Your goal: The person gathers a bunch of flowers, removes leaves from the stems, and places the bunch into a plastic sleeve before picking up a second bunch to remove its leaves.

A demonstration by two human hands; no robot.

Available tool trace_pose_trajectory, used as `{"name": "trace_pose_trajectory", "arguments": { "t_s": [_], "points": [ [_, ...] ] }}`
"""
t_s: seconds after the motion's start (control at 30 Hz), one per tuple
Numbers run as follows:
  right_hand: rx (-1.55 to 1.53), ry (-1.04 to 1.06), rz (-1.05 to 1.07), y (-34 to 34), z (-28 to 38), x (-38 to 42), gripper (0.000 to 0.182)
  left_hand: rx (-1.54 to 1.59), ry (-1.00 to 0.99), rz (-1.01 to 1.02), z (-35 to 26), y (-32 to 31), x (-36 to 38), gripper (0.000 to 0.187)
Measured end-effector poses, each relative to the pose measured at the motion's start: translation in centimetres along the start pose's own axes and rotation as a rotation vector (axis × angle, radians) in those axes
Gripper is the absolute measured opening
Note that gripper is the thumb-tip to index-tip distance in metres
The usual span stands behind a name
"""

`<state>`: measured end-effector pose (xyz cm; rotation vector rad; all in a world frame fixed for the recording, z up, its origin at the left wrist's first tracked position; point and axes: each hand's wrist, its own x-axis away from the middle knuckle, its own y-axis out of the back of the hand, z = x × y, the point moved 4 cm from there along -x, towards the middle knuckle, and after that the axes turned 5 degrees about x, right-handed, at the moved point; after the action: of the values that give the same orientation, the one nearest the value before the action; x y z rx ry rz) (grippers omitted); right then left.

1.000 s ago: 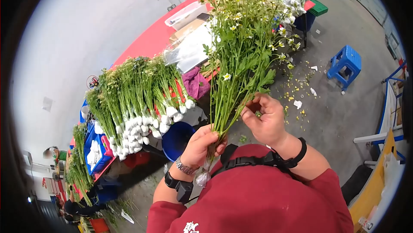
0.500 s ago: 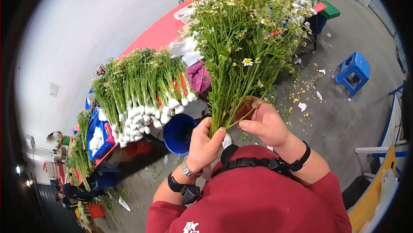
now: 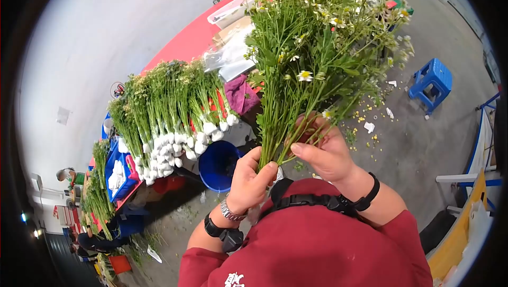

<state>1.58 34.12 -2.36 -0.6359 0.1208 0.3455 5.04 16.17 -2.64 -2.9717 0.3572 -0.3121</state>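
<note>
A large bunch of white daisy-like flowers [image 3: 312,48] with yellow centres and long green stems stands upright before me. My left hand [image 3: 251,181] is closed round the lower stems, thumb across the front. At the right side of the bunch is my right hand [image 3: 329,154], its fingers curled behind some outer stems and its thumb in front. Leaves and stems partly hide those fingertips, but they appear to grip a thin flower stem. The flower heads lean up and to the right.
On the red table [image 3: 182,41] to the left lie several bunches with white-wrapped stem ends [image 3: 164,152]. A blue bucket [image 3: 218,166] stands below, near a purple cloth [image 3: 241,95]. A blue stool [image 3: 431,86] and scattered petals are on the right floor.
The bunch has tipped and spread a little to the right. My right hand has shifted slightly right and down along its edge; my left hand keeps its hold.
</note>
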Motion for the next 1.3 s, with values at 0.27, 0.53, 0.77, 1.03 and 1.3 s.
{"name": "trace_pose_trajectory", "arguments": {
  "t_s": [0.27, 0.53, 0.77, 1.03, 1.3],
  "points": [
    [-0.31, -0.092, 0.263, -0.2, 0.8, 0.6, 0.053, 0.205, 0.107, 0.212, -1.2, -0.6, 0.4, 0.043],
    [-0.367, -0.214, 0.428, 0.6, 1.2, 1.3, 0.045, 0.29, 0.192, 0.281, -0.9, -0.6, 1.5, 0.047],
    [-0.129, -0.176, 0.223, 0.3, 0.5, 2.1, 0.029, 0.391, 0.247, 0.375, -0.4, -0.8, 1.4, 0.05],
    [-0.113, -0.259, 0.318, 0.7, 2.6, 1.6, 0.029, 0.412, 0.254, 0.456, -0.1, -1.3, 1.2, 0.043],
    [1.241, 0.832, 0.313, 1.4, 3.6, 2.4, 0.017, 0.43, 0.238, 0.514, 0.4, -1.6, 0.8, 0.044]
  ]
}}
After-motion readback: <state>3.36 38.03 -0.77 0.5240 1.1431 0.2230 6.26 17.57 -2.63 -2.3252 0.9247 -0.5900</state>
